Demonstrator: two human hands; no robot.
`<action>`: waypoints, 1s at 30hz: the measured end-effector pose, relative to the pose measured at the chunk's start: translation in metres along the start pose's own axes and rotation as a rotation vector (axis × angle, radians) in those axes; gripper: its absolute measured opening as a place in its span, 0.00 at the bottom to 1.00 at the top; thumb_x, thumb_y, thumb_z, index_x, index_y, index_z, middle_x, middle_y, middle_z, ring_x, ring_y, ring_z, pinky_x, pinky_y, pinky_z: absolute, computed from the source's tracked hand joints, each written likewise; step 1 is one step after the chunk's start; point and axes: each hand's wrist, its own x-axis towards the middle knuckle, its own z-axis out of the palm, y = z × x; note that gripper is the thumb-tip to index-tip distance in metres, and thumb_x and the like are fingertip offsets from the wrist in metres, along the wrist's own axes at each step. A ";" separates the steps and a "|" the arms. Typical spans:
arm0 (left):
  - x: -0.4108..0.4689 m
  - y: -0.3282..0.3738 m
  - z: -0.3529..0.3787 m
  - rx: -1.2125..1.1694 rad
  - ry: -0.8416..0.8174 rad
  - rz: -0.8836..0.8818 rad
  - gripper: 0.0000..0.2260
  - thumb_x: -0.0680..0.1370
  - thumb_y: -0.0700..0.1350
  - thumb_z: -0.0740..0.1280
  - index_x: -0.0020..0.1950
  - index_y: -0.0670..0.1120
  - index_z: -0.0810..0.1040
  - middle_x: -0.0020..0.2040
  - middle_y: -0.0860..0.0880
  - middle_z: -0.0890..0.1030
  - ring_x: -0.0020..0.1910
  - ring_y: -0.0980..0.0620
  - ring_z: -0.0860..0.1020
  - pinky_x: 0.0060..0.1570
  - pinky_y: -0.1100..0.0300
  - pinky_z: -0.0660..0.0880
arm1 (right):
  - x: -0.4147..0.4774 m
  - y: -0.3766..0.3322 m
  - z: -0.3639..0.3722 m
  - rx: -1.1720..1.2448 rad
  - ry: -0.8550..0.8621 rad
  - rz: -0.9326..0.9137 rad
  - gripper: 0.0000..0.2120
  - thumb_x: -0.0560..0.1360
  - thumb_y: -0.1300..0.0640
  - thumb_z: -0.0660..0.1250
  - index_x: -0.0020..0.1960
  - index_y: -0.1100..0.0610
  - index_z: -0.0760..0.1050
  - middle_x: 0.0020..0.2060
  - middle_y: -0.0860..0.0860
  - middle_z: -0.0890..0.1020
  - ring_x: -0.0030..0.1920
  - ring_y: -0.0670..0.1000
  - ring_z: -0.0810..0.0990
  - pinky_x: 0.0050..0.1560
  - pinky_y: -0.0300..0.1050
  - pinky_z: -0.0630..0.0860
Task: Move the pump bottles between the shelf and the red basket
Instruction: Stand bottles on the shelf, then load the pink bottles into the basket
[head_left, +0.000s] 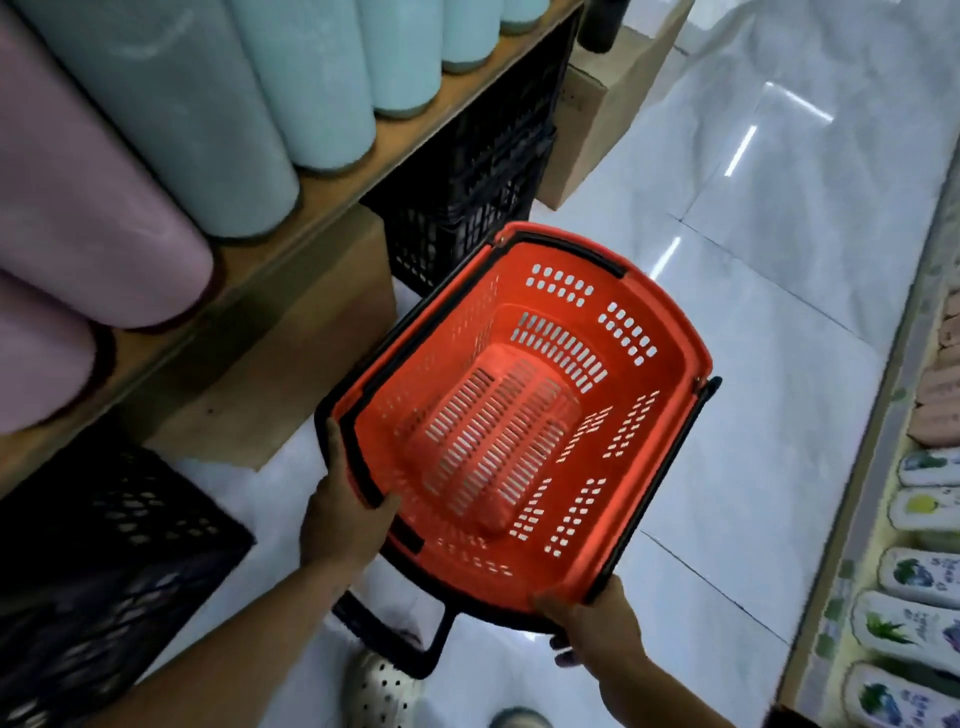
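Observation:
The red basket (670, 415) with black handles is held above the white floor, and nothing lies inside it. My left hand (343, 514) grips its near left rim, thumb inside. My right hand (597, 623) grips its near right corner. On the wooden shelf (332, 192) at the upper left stand tall pale blue bottles (322, 78) and pink bottles (88, 208); their tops are out of frame, so no pumps show.
Black plastic crates (467, 171) and cardboard boxes (270, 374) sit under the shelf. Another black crate (104, 561) is at the lower left. A lower display at the right edge holds flower-printed packs (919, 571). My shoe (379, 686) is on the glossy tiles.

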 end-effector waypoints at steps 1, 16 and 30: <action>-0.009 -0.007 -0.004 -0.012 0.007 -0.007 0.54 0.73 0.54 0.75 0.70 0.74 0.28 0.61 0.42 0.81 0.58 0.39 0.80 0.57 0.42 0.78 | -0.003 0.005 0.000 -0.026 -0.030 0.002 0.28 0.66 0.55 0.82 0.59 0.54 0.70 0.45 0.59 0.85 0.36 0.58 0.85 0.37 0.56 0.84; -0.149 -0.169 -0.065 0.164 0.145 -0.186 0.55 0.72 0.53 0.76 0.73 0.71 0.29 0.60 0.39 0.80 0.47 0.40 0.83 0.42 0.48 0.82 | 0.040 -0.080 -0.045 -0.583 0.289 -0.389 0.39 0.80 0.40 0.66 0.83 0.52 0.54 0.73 0.63 0.73 0.69 0.69 0.75 0.68 0.65 0.73; -0.289 -0.339 -0.158 0.152 0.356 -0.409 0.46 0.73 0.45 0.74 0.78 0.69 0.47 0.54 0.39 0.75 0.43 0.35 0.80 0.47 0.45 0.79 | -0.040 0.030 0.112 -1.000 0.048 -0.583 0.17 0.86 0.50 0.56 0.68 0.60 0.72 0.56 0.62 0.83 0.54 0.66 0.82 0.58 0.66 0.80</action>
